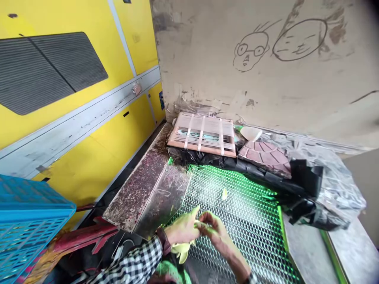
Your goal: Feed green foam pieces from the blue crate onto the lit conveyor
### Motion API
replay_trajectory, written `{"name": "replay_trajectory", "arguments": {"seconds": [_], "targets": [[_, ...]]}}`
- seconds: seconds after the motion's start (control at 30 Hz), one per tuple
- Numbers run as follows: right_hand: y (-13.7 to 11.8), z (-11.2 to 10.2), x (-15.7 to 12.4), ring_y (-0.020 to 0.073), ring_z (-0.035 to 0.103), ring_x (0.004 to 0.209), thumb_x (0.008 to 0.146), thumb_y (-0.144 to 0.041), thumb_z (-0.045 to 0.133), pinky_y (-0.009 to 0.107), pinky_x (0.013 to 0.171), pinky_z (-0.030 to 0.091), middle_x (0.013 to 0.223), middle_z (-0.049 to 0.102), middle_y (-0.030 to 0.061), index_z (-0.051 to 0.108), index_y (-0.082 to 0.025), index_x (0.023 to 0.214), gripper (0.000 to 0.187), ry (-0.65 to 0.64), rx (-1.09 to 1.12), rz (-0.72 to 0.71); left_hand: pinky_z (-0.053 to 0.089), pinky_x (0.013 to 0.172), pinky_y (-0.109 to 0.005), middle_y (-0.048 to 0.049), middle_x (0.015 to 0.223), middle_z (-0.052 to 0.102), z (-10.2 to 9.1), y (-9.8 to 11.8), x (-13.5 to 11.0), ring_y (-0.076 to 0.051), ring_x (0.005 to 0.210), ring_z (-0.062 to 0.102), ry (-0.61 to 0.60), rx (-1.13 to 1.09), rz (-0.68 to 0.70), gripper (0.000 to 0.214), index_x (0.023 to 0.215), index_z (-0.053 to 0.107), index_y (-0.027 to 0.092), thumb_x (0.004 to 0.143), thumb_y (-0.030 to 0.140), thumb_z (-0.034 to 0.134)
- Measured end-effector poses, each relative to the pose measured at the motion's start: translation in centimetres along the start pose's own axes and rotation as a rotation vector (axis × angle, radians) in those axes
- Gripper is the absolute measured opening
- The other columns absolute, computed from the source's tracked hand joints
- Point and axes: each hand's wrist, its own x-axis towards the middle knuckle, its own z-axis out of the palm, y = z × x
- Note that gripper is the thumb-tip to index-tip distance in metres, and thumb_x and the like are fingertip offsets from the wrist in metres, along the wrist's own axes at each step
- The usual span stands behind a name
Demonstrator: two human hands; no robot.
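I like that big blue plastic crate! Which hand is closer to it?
Left. The left hand sits to the right of the blue plastic crate, over the green-lit wire mesh; the right hand is farther right.

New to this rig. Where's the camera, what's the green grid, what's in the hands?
No robot here: a person works with bare hands, and the one camera sits on their head, looking forward and down. The left hand, in a checked sleeve, and the right hand meet over a metal mesh glowing green, and seem to pinch a pale scrap between them. Another pale bit lies on the mesh. Behind it, on a black plastic sheet, sit a strapped stack of pink sheets and a dark red fan-shaped piece. A blue crate stands at the left, beside a yellow machine panel.
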Motion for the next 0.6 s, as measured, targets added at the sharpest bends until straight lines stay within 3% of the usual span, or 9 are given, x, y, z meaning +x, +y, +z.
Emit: {"name": "replay_trajectory", "arguments": {"seconds": [0.07,0.17,0.27,0.37,0.5,0.6], "targets": [[1.1,-0.5,0.5,0.0166,0.052,0.073,0.092,-0.066,0.063,0.030,0.065,0.042,0.083,0.058,0.0018,0.057,-0.020,0.091,0.046,0.219,-0.149,-0.023,0.046,0.063,-0.027,-0.0120,0.099,0.074,-0.9,-0.9,0.3,-0.019,0.072,0.065,0.056,-0.112,-0.042,0.078,0.157,0.039,0.007,0.084,0.026,0.057],[3.1,-2.4,0.5,0.0206,0.053,0.073,0.099,-0.064,0.045,0.034,0.066,0.039,0.085,0.063,0.0069,0.059,-0.021,0.089,0.047,0.552,-0.659,-0.093,0.045,0.060,-0.024,-0.0045,0.086,0.067,-2.3,-2.4,0.6,-0.014,0.064,0.058,0.166,-0.261,-0.055,0.055,0.142,0.053,0.009,0.091,0.030,0.053],[3.8,-3.1,-0.1,0.0259,0.057,0.083,0.103,-0.054,0.034,0.040,0.074,0.041,0.097,0.068,0.0121,0.064,-0.021,0.093,0.046,0.669,-0.994,-0.198,0.045,0.062,-0.024,-0.0014,0.080,0.062,-3.3,-3.4,1.1,-0.014,0.065,0.057,0.246,-0.341,-0.051,0.042,0.131,0.057,0.010,0.094,0.031,0.053],[2.1,-0.3,-0.4,0.0280,0.061,0.096,0.102,-0.057,0.042,0.042,0.082,0.047,0.114,0.069,0.0128,0.066,-0.021,0.109,0.043,0.601,-0.771,-0.145,0.044,0.063,-0.026,-0.0019,0.079,0.061,-3.7,-3.9,1.7,-0.015,0.065,0.057,0.355,-0.283,-0.070,0.033,0.124,0.059,0.011,0.099,0.029,0.047],[-1.1,6.0,1.2,0.0222,0.064,0.094,0.099,-0.060,0.057,0.035,0.083,0.051,0.105,0.070,0.0062,0.064,-0.023,0.114,0.041,0.236,-0.200,-0.063,0.046,0.077,-0.030,-0.0075,0.091,0.070,-4.4,-3.8,2.2,-0.019,0.077,0.063,0.446,-0.094,-0.054,0.032,0.120,0.062,0.015,0.103,0.030,0.041],[-1.6,8.9,3.5,0.0182,0.060,0.082,0.094,-0.060,0.064,0.031,0.076,0.049,0.088,0.066,0.0029,0.066,-0.020,0.100,0.041,0.253,-0.027,-0.077,0.046,0.085,-0.031,-0.0094,0.104,0.074,-5.4,-3.9,2.1,-0.022,0.093,0.068,0.465,-0.122,-0.031,0.036,0.119,0.064,0.018,0.104,0.042,0.040]]}}
